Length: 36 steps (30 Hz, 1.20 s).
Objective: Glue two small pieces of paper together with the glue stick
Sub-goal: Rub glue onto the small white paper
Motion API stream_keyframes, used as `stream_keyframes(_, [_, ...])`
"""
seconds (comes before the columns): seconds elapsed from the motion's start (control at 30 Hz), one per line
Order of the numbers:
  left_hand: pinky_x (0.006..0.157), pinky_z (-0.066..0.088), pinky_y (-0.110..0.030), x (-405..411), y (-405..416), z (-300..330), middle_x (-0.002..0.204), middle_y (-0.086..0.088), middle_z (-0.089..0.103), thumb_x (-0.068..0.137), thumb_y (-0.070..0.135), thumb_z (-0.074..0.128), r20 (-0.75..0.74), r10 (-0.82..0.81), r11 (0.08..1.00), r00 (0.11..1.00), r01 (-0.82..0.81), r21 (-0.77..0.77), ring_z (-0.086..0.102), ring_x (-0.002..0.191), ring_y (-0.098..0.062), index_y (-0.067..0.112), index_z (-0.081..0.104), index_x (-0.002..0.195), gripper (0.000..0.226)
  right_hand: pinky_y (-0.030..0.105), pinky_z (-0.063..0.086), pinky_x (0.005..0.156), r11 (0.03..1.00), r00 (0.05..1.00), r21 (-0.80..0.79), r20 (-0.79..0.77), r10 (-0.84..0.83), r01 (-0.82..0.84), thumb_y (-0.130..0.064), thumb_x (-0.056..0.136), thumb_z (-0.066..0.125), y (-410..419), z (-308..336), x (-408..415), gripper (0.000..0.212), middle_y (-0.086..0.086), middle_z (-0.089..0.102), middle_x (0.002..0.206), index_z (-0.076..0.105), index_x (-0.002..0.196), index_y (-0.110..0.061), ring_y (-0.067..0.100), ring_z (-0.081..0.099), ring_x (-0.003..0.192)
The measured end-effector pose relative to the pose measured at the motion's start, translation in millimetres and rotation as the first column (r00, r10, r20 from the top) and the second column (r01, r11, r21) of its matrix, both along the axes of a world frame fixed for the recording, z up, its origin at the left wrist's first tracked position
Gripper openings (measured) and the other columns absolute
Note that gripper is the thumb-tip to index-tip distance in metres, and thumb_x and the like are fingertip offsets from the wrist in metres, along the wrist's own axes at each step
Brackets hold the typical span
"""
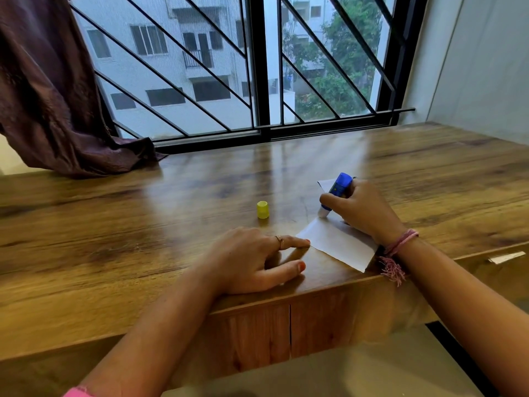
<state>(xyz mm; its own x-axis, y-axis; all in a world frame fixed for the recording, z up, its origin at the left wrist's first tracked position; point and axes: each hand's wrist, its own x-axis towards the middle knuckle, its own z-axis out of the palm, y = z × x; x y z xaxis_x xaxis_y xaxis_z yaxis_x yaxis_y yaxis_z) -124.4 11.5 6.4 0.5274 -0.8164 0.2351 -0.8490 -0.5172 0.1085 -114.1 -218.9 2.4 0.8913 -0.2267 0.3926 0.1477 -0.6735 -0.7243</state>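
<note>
A small white piece of paper [337, 243] lies near the front edge of the wooden table [143, 224]. My right hand [360, 209] grips a blue glue stick [337, 190], tilted, with its white tip down at the paper's far corner. A second white piece of paper [325, 184] shows partly behind the glue stick and my right hand. My left hand [252, 259] rests flat on the table, its fingertip touching the near paper's left corner. The yellow cap [262, 209] stands upright on the table, left of the glue stick.
A barred window [257, 67] runs along the table's far edge. A brown curtain [51, 96] hangs at the left and drapes onto the table. A wall [472, 67] closes the right side. A pink thread bracelet [398, 247] is on my right wrist.
</note>
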Motion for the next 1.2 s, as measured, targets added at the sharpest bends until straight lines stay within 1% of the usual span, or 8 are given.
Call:
stream_keyframes(0.13, [0.050, 0.025, -0.015, -0.1, -0.1, 0.1, 0.050, 0.012, 0.045, 0.090, 0.058, 0.033, -0.002, 0.001, 1.000, 1.000, -0.001, 0.001, 0.050, 0.058, 0.000, 0.044, 0.042, 0.137, 0.050, 0.022, 0.040, 0.047, 0.997, 0.997, 0.073, 0.065, -0.035, 0.031, -0.028, 0.074, 0.068, -1.1, 1.2, -1.8, 0.023, 0.000, 0.049, 0.055, 0.061, 0.067, -0.007, 0.008, 0.044, 0.047])
stream_keyframes(0.27, [0.053, 0.029, -0.020, -0.7, 0.9, -0.9, 0.051, 0.013, 0.046, 0.089, 0.054, 0.037, -0.035, 0.027, 0.999, 0.999, -0.028, -0.026, 0.048, 0.056, 0.003, 0.040, 0.048, 0.129, 0.044, 0.018, 0.031, 0.036, 0.866, 0.989, 0.500, 0.137, -0.056, -0.021, -0.026, 0.072, 0.062, -6.9, 5.9, -9.5, 0.018, -0.007, 0.045, 0.045, 0.060, 0.066, -0.009, 0.006, 0.036, 0.036])
stream_keyframes(0.37, [0.054, 0.031, -0.020, -0.5, 1.3, -1.2, 0.054, 0.012, 0.047, 0.089, 0.052, 0.035, -0.044, 0.046, 0.998, 0.998, -0.047, -0.033, 0.047, 0.057, 0.003, 0.040, 0.050, 0.123, 0.040, 0.019, 0.037, 0.038, 0.814, 0.996, 0.579, 0.087, 0.008, -0.058, -0.020, 0.081, 0.062, -8.0, 5.5, -17.1, 0.013, -0.002, 0.050, 0.052, 0.064, 0.074, -0.010, 0.008, 0.044, 0.039])
stream_keyframes(0.5, [0.054, 0.030, -0.023, 1.1, 2.3, -2.5, 0.054, 0.012, 0.045, 0.090, 0.051, 0.033, -0.055, 0.066, 0.997, 0.996, -0.068, -0.044, 0.048, 0.058, 0.002, 0.039, 0.051, 0.118, 0.036, 0.025, 0.052, 0.048, 0.680, 0.988, 0.719, 0.068, 0.138, -0.144, -0.021, 0.086, 0.059, -16.4, 5.3, -36.0, 0.027, -0.005, 0.054, 0.053, 0.073, 0.063, -0.023, 0.008, 0.051, 0.045])
stream_keyframes(0.63, [0.060, 0.040, -0.032, 1.6, 3.0, -4.1, 0.058, 0.014, 0.046, 0.090, 0.045, 0.030, -0.057, 0.103, 0.992, 0.993, -0.107, -0.063, 0.043, 0.057, -0.005, 0.038, 0.052, 0.118, 0.036, 0.042, 0.061, 0.068, 0.643, 0.974, 0.749, 0.009, 0.228, -0.157, -0.017, 0.088, 0.056, -16.3, 1.1, -54.8, 0.032, -0.005, 0.060, 0.053, 0.075, 0.063, -0.022, 0.008, 0.054, 0.048])
stream_keyframes(0.83, [0.051, 0.028, -0.025, 2.6, 4.6, -7.1, 0.051, 0.011, 0.042, 0.089, 0.044, 0.029, -0.031, 0.165, 0.980, 0.986, -0.168, -0.111, 0.042, 0.050, 0.002, 0.037, 0.055, 0.116, 0.038, 0.049, 0.053, 0.085, 0.592, 0.974, 0.796, -0.012, 0.227, -0.128, -0.015, 0.088, 0.059, -1.6, -1.5, -70.1, 0.023, 0.002, 0.060, 0.059, 0.071, 0.068, -0.014, 0.014, 0.060, 0.052])
stream_keyframes(1.1, [0.050, 0.028, -0.024, 8.0, 3.1, -11.3, 0.051, 0.010, 0.043, 0.081, 0.070, 0.036, -0.024, 0.266, 0.956, 0.964, -0.267, -0.123, 0.041, 0.051, -0.001, 0.041, 0.056, 0.112, 0.047, 0.039, 0.060, 0.068, 0.456, 0.891, 0.844, 0.055, 0.451, -0.282, -0.015, 0.090, 0.056, 3.6, -1.8, -74.0, 0.028, 0.003, 0.061, 0.062, 0.075, 0.069, -0.016, 0.013, 0.058, 0.053])
stream_keyframes(1.2, [0.049, 0.029, -0.026, 8.6, 1.9, -11.3, 0.050, 0.008, 0.044, 0.078, 0.076, 0.039, -0.017, 0.284, 0.954, 0.959, -0.285, -0.097, 0.040, 0.050, -0.001, 0.042, 0.053, 0.110, 0.048, 0.031, 0.057, 0.058, 0.539, 0.915, 0.794, 0.052, 0.401, -0.281, -0.015, 0.090, 0.055, -8.6, 4.5, -61.8, 0.024, 0.005, 0.061, 0.064, 0.072, 0.073, -0.017, 0.011, 0.055, 0.049])
